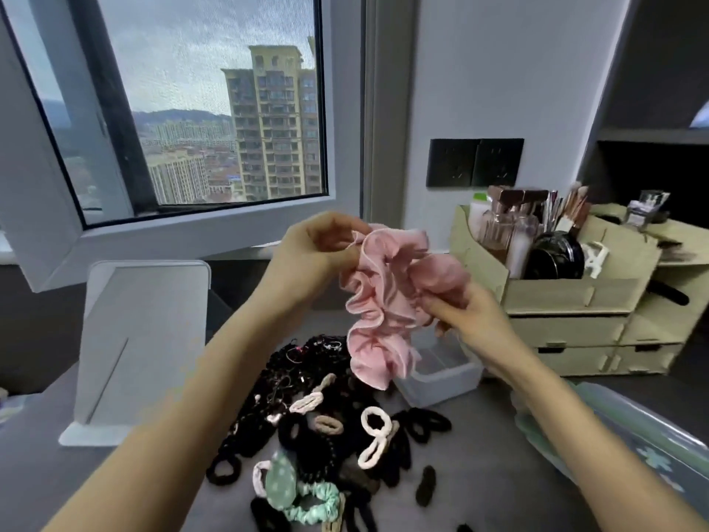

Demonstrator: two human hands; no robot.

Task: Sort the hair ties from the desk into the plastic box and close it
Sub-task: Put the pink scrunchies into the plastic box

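Though plastic box (441,380) half-hidden, left hand (312,257), right hand (474,320): pinching grip on pink scrunchie (385,301).

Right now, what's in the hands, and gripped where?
Both hold the pink scrunchie: left hand pinches its upper left edge, right hand grips its right side.

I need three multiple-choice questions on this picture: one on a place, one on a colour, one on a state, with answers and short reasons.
1. The plastic box stands A) right of the pile of hair ties B) on the window sill C) left of it.
2. The held scrunchie is A) green B) black C) pink.
3. It is A) in the box B) gripped by both hands C) lying on the desk.
Key: 1A, box at the pile's right edge; 2C, pink ruffles; 3B, left hand and right hand hold it in the air.
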